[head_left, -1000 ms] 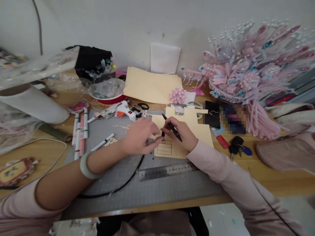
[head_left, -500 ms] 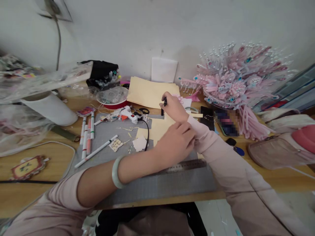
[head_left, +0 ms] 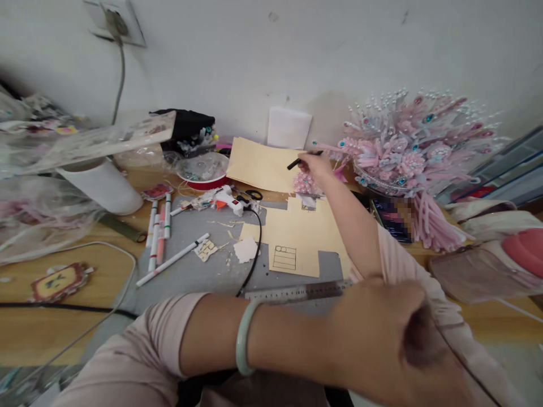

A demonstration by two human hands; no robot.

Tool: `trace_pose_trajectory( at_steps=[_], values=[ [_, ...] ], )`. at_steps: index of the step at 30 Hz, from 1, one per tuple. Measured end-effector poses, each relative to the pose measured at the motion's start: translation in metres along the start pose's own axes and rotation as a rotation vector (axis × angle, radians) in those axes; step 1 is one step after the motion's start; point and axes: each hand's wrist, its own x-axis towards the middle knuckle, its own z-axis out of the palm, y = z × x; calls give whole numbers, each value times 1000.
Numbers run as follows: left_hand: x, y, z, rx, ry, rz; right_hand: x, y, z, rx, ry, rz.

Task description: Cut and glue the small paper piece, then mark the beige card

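Observation:
My right hand (head_left: 316, 165) reaches over the back of the desk, its fingers closed round a black pen (head_left: 293, 164). Below that arm lie cream card sheets (head_left: 297, 229), one with a small ruled box drawn in dark lines. My left hand (head_left: 394, 333), blurred and close to the camera, curls over my right forearm against the pink sleeve (head_left: 396, 254); its fingertips are largely hidden. A pale green bangle (head_left: 244, 337) circles my left wrist. Just beyond that wrist, a metal ruler (head_left: 292, 293) rests on the grey cutting mat (head_left: 178, 226).
A white glue gun (head_left: 229, 199) with a black cable (head_left: 255, 249) lies on the mat. Several markers (head_left: 160, 234) are at the left, near a white cylinder (head_left: 99, 186). A pink beaded headdress (head_left: 407, 147) stands at the back right, behind a phone (head_left: 392, 220).
The right sleeve has slid up, baring more forearm. My left hand has moved from the right wrist down towards the camera. My right hand has shifted right and back with the pen.

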Motion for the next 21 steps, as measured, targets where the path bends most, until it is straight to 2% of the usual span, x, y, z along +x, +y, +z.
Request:
trace_pose_trajectory(
  at_steps=[3, 5, 7, 8, 9, 11, 13, 14, 15, 17, 19, 21],
  values=[
    [-6, 1, 15, -55, -229, -39, 5, -6, -12, 156, 13, 32],
    [-8, -2, 16, -50, -331, -38, 2, -13, -17, 243, 3, 28],
    [-10, -7, 8, -25, -257, -27, -10, -20, -21, 389, -62, 18],
    [-12, -9, 1, -16, -219, -20, -18, -23, -22, 538, -131, 18],
    [-14, -12, -8, -11, -206, -9, -28, -24, -23, 680, -221, 33],
    [-21, -20, -28, 34, -212, 35, -52, -20, -27, 804, -318, 105],
    [-29, -33, -50, 93, -194, -45, -79, -7, -33, 731, -325, 177],
    [-32, -41, -61, 125, -161, -107, -92, 2, -36, 623, -302, 182],
    [-35, -49, -71, 160, -91, -170, -105, 11, -39, 490, -264, 158],
    [-39, -68, -90, 203, 68, -256, -128, 30, -44, 425, -210, 122],
    [-38, -87, -106, 234, 193, -295, -147, 44, -47, 362, -164, 58],
    [-35, -102, -117, 260, 297, -314, -161, 52, -46, 158, -158, -115]
  ],
)
